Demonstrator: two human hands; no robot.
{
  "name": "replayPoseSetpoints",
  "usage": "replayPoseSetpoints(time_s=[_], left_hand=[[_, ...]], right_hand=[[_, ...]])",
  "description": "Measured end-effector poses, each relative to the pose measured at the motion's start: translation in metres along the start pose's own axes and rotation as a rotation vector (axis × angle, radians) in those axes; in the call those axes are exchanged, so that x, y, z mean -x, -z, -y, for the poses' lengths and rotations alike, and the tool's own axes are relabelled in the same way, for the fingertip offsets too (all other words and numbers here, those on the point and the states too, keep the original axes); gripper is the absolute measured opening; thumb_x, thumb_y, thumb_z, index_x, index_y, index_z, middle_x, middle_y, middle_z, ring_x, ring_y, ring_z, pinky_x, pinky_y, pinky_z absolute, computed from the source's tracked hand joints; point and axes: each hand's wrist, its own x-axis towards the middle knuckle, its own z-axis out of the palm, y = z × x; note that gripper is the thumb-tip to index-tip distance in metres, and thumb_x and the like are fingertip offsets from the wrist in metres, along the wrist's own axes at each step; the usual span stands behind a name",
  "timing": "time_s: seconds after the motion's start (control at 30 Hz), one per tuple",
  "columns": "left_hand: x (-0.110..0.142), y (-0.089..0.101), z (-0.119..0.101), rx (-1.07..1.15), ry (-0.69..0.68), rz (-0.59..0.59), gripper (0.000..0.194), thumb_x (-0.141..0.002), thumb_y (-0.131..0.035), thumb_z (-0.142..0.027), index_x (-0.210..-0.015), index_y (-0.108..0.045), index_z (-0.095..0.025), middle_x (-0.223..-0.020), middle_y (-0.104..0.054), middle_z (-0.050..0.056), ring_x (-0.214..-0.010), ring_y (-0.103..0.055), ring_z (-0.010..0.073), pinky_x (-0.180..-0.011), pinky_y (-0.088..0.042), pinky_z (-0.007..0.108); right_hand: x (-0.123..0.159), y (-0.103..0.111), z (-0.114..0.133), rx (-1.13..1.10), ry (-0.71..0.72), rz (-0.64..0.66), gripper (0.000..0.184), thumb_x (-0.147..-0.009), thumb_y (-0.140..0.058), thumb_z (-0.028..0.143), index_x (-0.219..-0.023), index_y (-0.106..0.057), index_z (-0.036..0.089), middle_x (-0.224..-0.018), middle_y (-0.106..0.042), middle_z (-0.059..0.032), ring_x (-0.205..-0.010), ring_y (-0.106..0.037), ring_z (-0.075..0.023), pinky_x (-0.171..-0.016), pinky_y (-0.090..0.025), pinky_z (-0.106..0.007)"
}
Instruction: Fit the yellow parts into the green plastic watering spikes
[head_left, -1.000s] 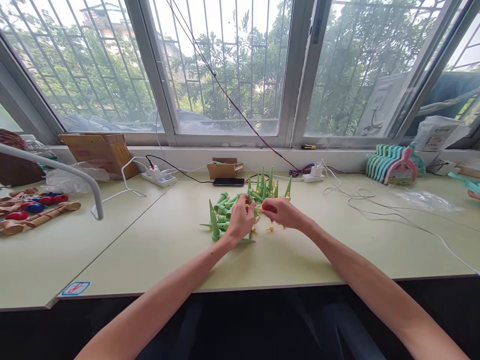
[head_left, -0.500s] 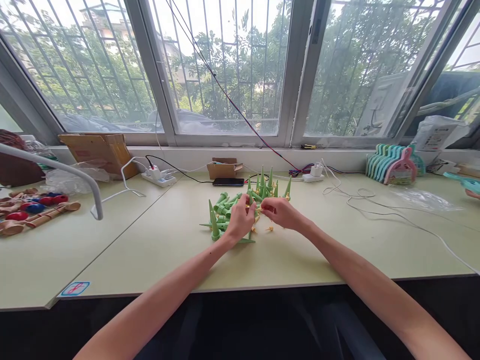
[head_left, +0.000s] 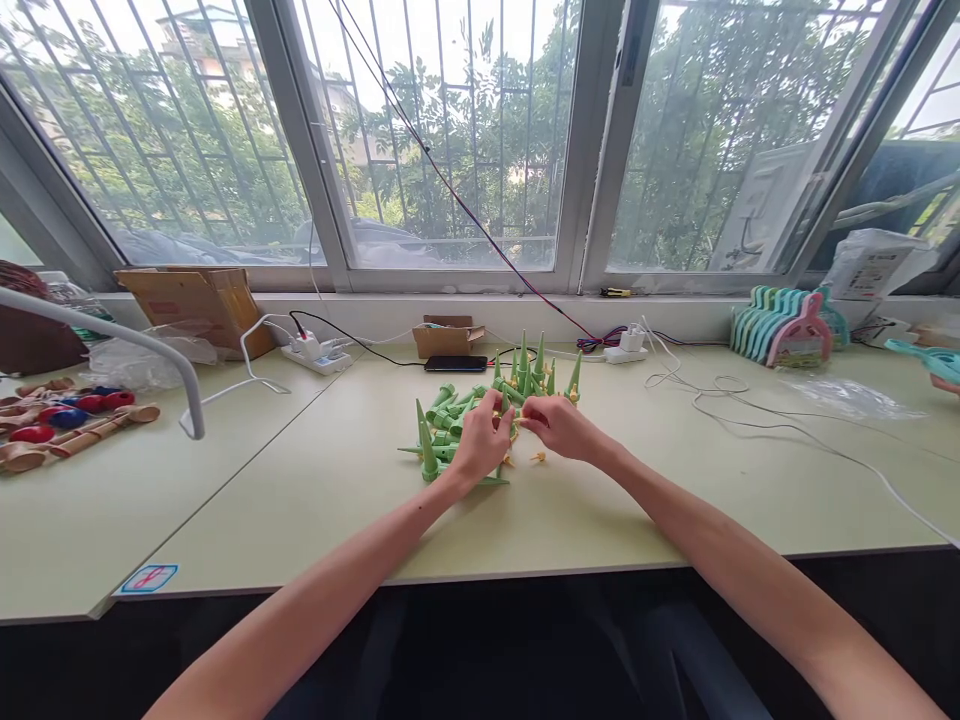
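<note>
My left hand (head_left: 480,442) is closed round a green plastic spike (head_left: 505,398), its pointed end showing above the fingers. Close beside it on the right, my right hand (head_left: 564,426) pinches a small yellow piece (head_left: 523,421) against that spike; the fingers partly hide where the two meet. More green spikes with ribbed collars lie in a pile (head_left: 442,412) left of and behind my left hand. One spike (head_left: 426,440) stands upright at the near left. Behind both hands, several spikes (head_left: 538,358) stand point up, some with yellow parts. A loose yellow piece (head_left: 538,456) lies below my right hand.
A phone (head_left: 456,364) and small cardboard box (head_left: 448,337) sit behind the pile. Power strips (head_left: 319,358) and white cables (head_left: 795,425) run along the table. Wooden toys (head_left: 75,430) lie left, turquoise and pink racks (head_left: 784,325) right. Another person's hand (head_left: 946,385) shows at the right edge.
My hands stay together at the same place, with only slight finger movement around the spike and the yellow piece. At the right edge, the other person's turquoise item has shifted slightly.
</note>
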Motion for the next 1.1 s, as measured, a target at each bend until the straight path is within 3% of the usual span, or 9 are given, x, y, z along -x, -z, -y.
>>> replayPoseSetpoints(time_s=[0.23, 0.53, 1.1], left_hand=[[0.0006, 0.0003, 0.0011, -0.024, -0.06, 0.055, 0.012, -0.085, -0.05, -0.03, -0.084, -0.044, -0.02, -0.066, -0.049, -0.004, -0.046, -0.046, 0.008, -0.048, -0.034, 0.022], [0.0018, 0.0016, 0.0008, -0.011, -0.084, 0.069, 0.009, -0.08, -0.051, -0.022, -0.088, -0.048, -0.02, -0.075, -0.058, -0.002, -0.047, -0.047, 0.0075, -0.048, -0.035, 0.022], [0.0023, 0.0027, -0.0032, 0.05, -0.068, 0.074, 0.01, -0.082, -0.052, -0.027, -0.087, -0.046, -0.02, -0.078, -0.055, -0.001, -0.045, -0.047, 0.006, -0.046, -0.036, 0.021]], right_hand=[[0.0008, -0.0003, -0.0023, 0.027, -0.017, 0.016, 0.017, -0.091, -0.049, 0.025, -0.075, -0.05, 0.018, -0.066, -0.053, 0.0011, -0.06, -0.042, -0.011, -0.06, -0.032, -0.023], [0.0012, 0.0007, -0.0006, 0.029, -0.03, 0.029, 0.019, -0.093, -0.045, 0.025, -0.075, -0.046, 0.018, -0.07, -0.055, -0.0007, -0.062, -0.044, -0.0119, -0.061, -0.033, -0.024], [0.0001, 0.0028, 0.0026, 0.073, -0.058, 0.013, 0.03, -0.098, -0.036, 0.031, -0.071, -0.04, 0.02, -0.061, -0.045, 0.0017, -0.055, -0.036, -0.0114, -0.056, -0.028, -0.024]])
